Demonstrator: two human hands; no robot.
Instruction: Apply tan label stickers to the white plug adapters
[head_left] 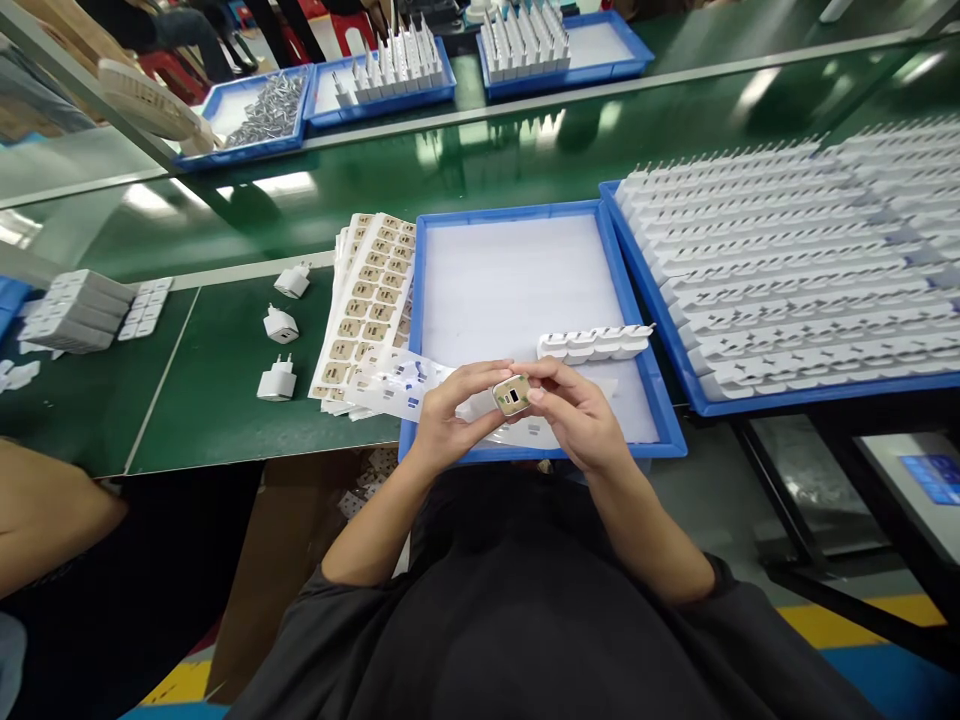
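Note:
Between both hands I hold a charger (513, 396), its end face with tan sticker and dark port opening turned up toward me. My left hand (450, 410) is closed around its left side. The fingers and thumb of my right hand (577, 412) press on its right side. Under the hands lies a clear sticker sheet (397, 382) with small printed marks, partly hidden by them. Just beyond, a short row of white chargers (596, 343) lies in the blue-rimmed tray (510, 210).
Stacked tan sticker sheets (367, 290) lie left of the tray, beside three loose white plug chargers (278, 379). A large tray of chargers (795, 270) stands at right. Behind are a tray of metal pins (270, 108) and charger trays (525, 45). A co-worker's arm (52, 510) is at left.

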